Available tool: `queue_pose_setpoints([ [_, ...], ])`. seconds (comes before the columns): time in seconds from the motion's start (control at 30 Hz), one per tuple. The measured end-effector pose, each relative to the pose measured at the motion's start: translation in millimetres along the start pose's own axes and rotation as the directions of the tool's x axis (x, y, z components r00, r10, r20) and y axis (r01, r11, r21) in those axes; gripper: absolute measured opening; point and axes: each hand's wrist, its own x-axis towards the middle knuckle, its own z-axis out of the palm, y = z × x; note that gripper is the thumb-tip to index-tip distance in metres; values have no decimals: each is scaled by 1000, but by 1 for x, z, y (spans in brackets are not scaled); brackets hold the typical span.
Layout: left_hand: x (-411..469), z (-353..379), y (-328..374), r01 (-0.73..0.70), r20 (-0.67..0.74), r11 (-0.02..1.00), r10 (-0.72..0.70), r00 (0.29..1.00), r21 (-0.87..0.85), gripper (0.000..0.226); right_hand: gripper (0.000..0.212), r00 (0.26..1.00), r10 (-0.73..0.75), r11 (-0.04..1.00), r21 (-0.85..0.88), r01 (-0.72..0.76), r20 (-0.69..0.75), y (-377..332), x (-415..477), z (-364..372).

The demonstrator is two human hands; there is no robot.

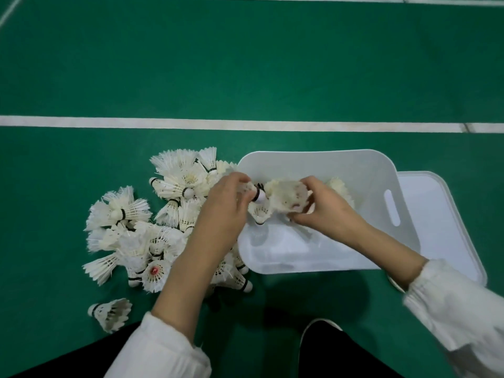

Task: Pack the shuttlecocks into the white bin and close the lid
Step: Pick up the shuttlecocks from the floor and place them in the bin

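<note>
Both hands meet above the open white bin (305,155), near its left side. The left hand (226,205) has its fingers curled, pinching a black-banded shuttlecock (258,196) by the feathers, with the rounded cork end pointing right. The right hand (326,211) is curled around the feather skirt of a second shuttlecock (287,197), thumb below and fingers over the top. The cork of the first sits just at the mouth of that skirt. Whether it is already inside cannot be told. Under the hands, a few loose shuttlecocks (260,214) lie inside the bin against its far and left walls, while the near part of its bottom is bare. A slot handle (392,207) is cut in the bin's right wall. The lid (441,214) lies flat on the green floor (245,64), just right of the bin and partly hidden by it. Left of the bin, touching its wall, a pile of shuttlecocks (141,227) spreads over the floor, and a lone shuttlecock (111,313) lies apart, nearer the person. A white line (163,122) crosses the floor beyond.
</note>
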Motion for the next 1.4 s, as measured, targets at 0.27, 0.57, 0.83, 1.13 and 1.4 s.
queue_pose_setpoints([
  [0.27,-8,16,-2,-33,-7,999,34,999,42,18,68,959,252,968,-49,-248,131,45,28,29],
  [0.57,-9,36,-26,-135,28,982,133,991,131,4,72,940,300,954,-68,-293,160,55,69,83],
  [0.83,-4,43,-31,-155,-2,977,157,988,145,5,74,968,211,977,5,-214,137,45,31,56],
  [1.13,-2,68,-6,-295,119,947,280,953,129,13,34,965,-206,928,-282,244,160,10,-27,24],
  [1.4,5,74,8,-259,102,960,249,963,106,20,23,999,-47,953,-298,47,7,55,-7,-2],
])
